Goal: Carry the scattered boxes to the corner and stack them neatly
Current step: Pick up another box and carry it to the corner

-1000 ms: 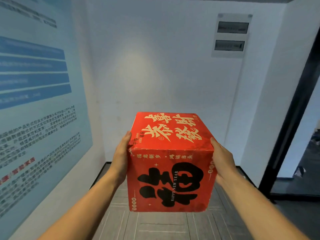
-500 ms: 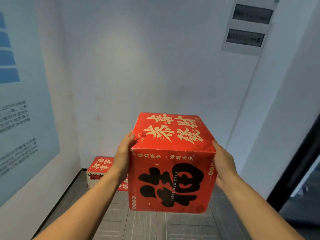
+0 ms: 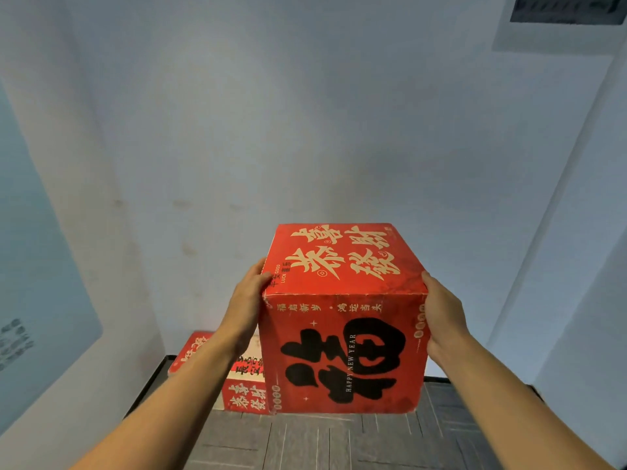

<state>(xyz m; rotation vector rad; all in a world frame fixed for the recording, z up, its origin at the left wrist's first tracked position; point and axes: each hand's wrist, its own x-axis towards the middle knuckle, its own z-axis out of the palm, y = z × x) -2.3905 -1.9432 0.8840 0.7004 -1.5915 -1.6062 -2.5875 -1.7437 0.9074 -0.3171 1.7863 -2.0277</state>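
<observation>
Risk, nearest first. The carried box [image 3: 342,334] is up in the air between our two palms, with no support under it that we can see. We judge the hold to be side pressure alone, so easing the squeeze could let the cardboard slide down and drop onto the floor [image 3: 305,442].

Second risk. The load fills the middle of the view and covers most of the box on the floor [image 3: 242,391], which sits beyond it and lower left, in the corner against the wall [image 3: 305,130]. Lowering with the target half hidden could land the load off-square or overhanging. A hard touch could shove the lower one out of line.

Hands. The left hand [image 3: 249,308] lies flat on the left face, thumb at the top edge. The right hand [image 3: 441,317] mirrors it on the right face. Both are spread wide and pressing inward. The fingers run along the sides with their tips hidden, and neither hand wraps around anything.
</observation>
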